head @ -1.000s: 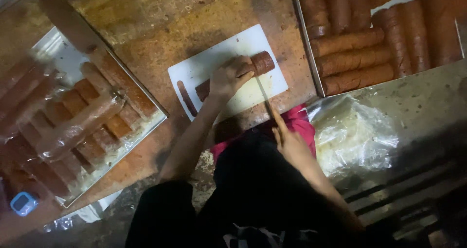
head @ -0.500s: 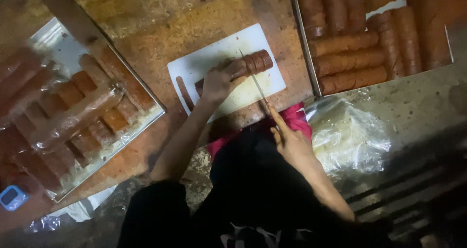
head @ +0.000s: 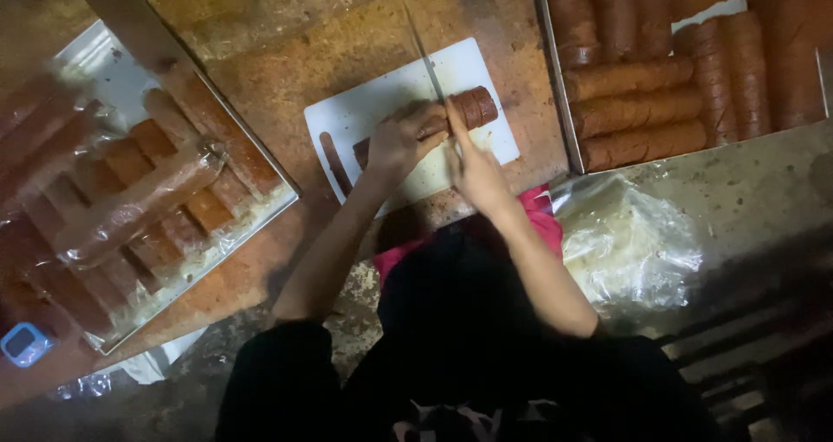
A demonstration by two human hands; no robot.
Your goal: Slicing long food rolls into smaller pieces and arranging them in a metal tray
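Head view, left hand: we are pressing our left hand (head: 408,138) down on the brown roll (head: 451,117), fingers closed over its middle, holding it flat on the white cutting board (head: 373,112).
Head view, right hand: our right hand (head: 473,169) is gripping the knife (head: 425,56), fingers clamped around the handle; the blade is pointing away from us and crossing the roll.
Roll: it is lying across the board, its sliced right end showing past our fingers.
Change: half a second ago our right hand was sitting lower, off the board's near edge; now we are holding it over the board, the blade reaching past the far edge.
Surroundings: we are seeing a tray (head: 555,86) of rolls on the right, wrapped rolls (head: 139,199) in a tray on the left, and a plastic bag (head: 625,242) near our right elbow.
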